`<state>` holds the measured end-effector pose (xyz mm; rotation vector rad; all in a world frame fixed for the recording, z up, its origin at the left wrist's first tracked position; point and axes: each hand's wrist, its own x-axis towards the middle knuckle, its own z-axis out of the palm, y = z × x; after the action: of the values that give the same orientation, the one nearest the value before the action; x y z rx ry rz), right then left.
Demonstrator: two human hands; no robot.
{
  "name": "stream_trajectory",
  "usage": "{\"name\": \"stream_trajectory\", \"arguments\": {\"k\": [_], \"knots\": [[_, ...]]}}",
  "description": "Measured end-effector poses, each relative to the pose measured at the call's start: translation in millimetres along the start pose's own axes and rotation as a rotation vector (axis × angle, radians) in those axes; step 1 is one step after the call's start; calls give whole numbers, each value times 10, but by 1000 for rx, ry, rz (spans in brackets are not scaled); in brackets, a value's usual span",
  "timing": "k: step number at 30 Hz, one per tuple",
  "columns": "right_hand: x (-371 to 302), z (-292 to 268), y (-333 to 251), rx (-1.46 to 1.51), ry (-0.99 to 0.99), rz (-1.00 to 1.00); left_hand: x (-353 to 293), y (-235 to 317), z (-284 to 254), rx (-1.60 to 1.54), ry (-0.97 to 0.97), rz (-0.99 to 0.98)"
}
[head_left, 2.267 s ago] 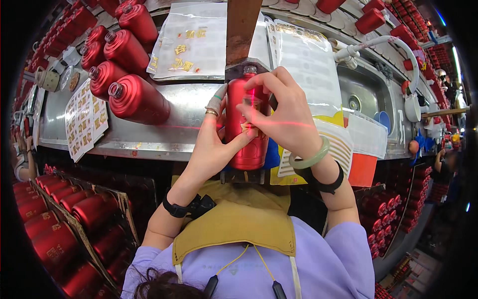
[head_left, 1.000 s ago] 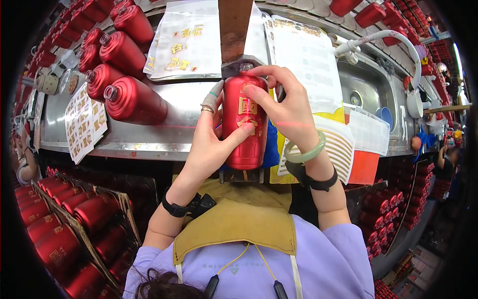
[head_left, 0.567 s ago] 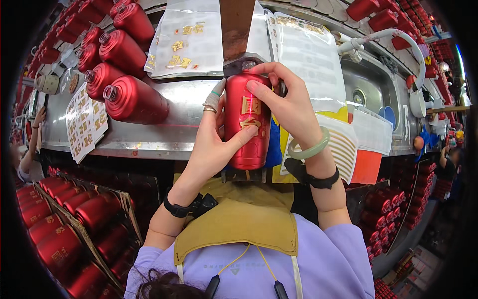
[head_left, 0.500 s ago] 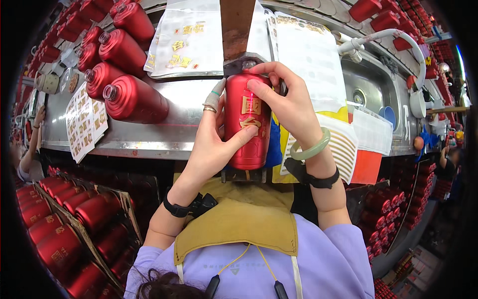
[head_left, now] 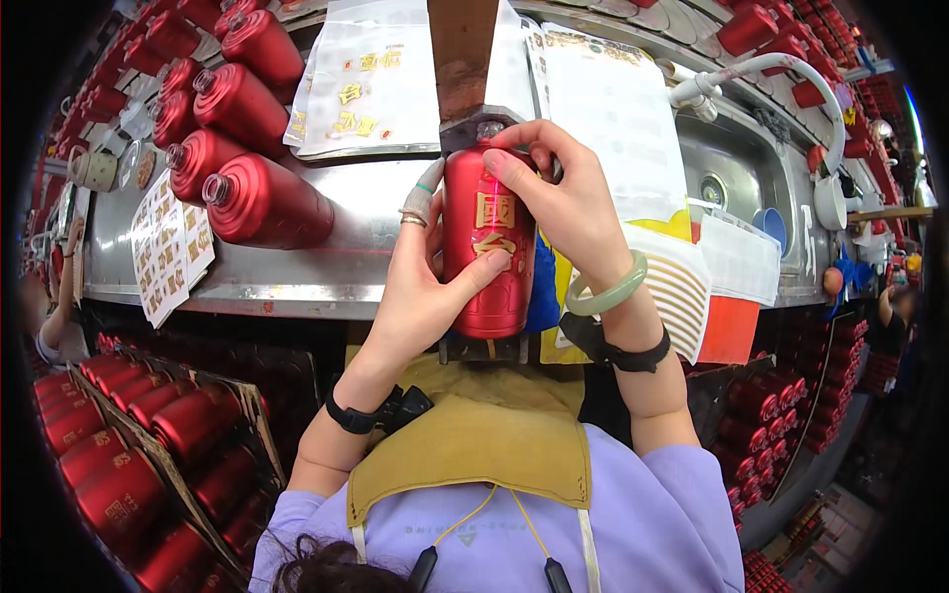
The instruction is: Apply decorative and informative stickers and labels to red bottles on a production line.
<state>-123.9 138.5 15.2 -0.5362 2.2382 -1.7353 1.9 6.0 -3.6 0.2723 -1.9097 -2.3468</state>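
A red bottle [head_left: 484,316] with raised gold characters lies in front of me, its clear neck pointing away against a dark bracket [head_left: 481,123]. My left hand [head_left: 425,272] wraps the bottle's left side, thumb across the lower gold character; a grey cover sits on its index finger. At the upper right of the bottle, my right hand [head_left: 568,198] presses its thumb on the surface just above the upper character. Its other fingers curl near the shoulder, and I cannot make out whether a film or small piece is under the thumb.
Several red bottles [head_left: 267,198] lie at the left on the metal bench [head_left: 346,217]. Sheets with gold stickers [head_left: 366,89] lie behind, with another sticker sheet [head_left: 168,247] at left. A sink [head_left: 732,163] with a curved white pipe is at right. Crates of red bottles [head_left: 188,405] stand below.
The bottle and both hands have shifted very slightly left in the picture. My right thumb has slid a little toward the bottle's left; the left hand keeps its hold.
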Motion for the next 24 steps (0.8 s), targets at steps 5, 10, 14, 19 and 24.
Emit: {"name": "stream_trajectory", "arguments": {"k": [5, 10, 14, 19, 24], "knots": [[-1, -51, 53, -29, -27, -12, 13, 30, 6, -3, -13, -13], [-200, -196, 37, 265, -2, 72, 117, 13, -43, -151, 61, -20], [-490, 14, 132, 260, 63, 119, 196, 19, -35, -173, 60, -80], [-543, 75, 142, 219, 74, 135, 175, 41, -40, -168, 59, -85], [-546, 76, 150, 232, 85, 127, 172, 24, -27, -157, 68, -82]]}}
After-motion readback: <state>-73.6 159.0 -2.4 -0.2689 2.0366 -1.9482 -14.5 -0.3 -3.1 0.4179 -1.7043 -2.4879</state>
